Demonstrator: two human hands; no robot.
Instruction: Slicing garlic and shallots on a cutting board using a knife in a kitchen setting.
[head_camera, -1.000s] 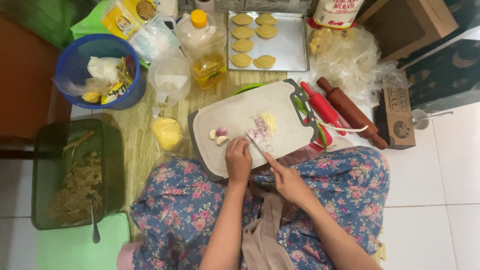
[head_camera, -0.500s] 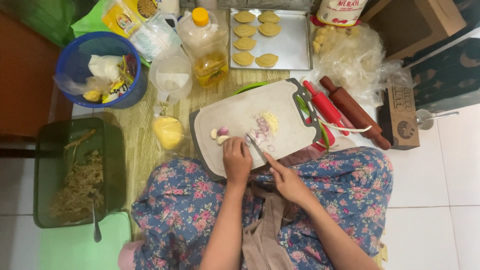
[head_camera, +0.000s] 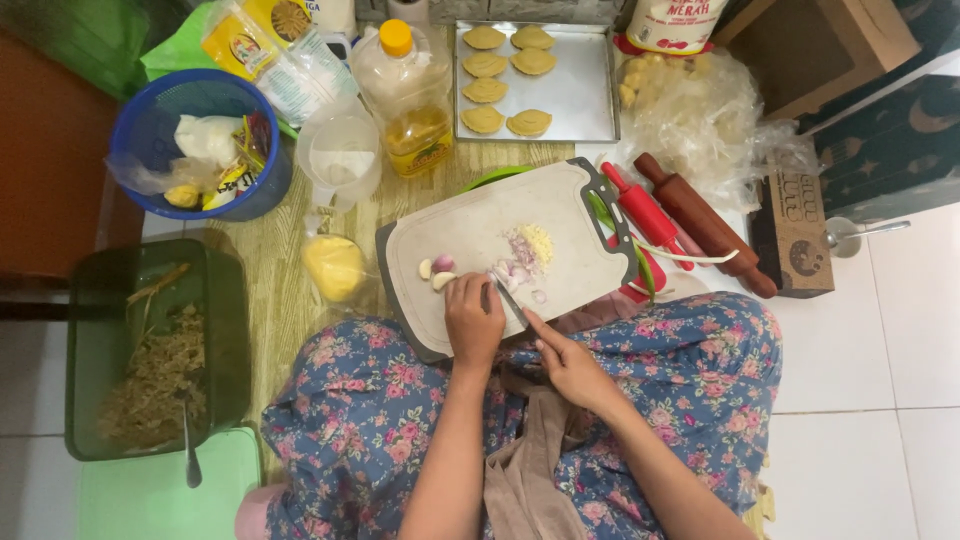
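Note:
A white cutting board (head_camera: 470, 225) rests on my lap and the mat. My left hand (head_camera: 473, 318) presses a small shallot piece against its near edge. My right hand (head_camera: 566, 362) grips a knife (head_camera: 508, 295) whose blade points toward the left hand's fingertips. Chopped shallot and minced garlic (head_camera: 530, 247) lie in a small pile mid-board. Whole peeled cloves (head_camera: 436, 272) sit to the left of my left hand.
Red and brown rolling pins (head_camera: 690, 215) lie right of the board. Behind are a tray of filled pastries (head_camera: 585, 95), an oil bottle (head_camera: 408, 95), a clear jug (head_camera: 340, 160) and a blue basket (head_camera: 200, 140). A green tub of shredded filling (head_camera: 150, 350) sits left.
The hands stay at the near edge of the board; only slight cutting movement of the knife hand shows.

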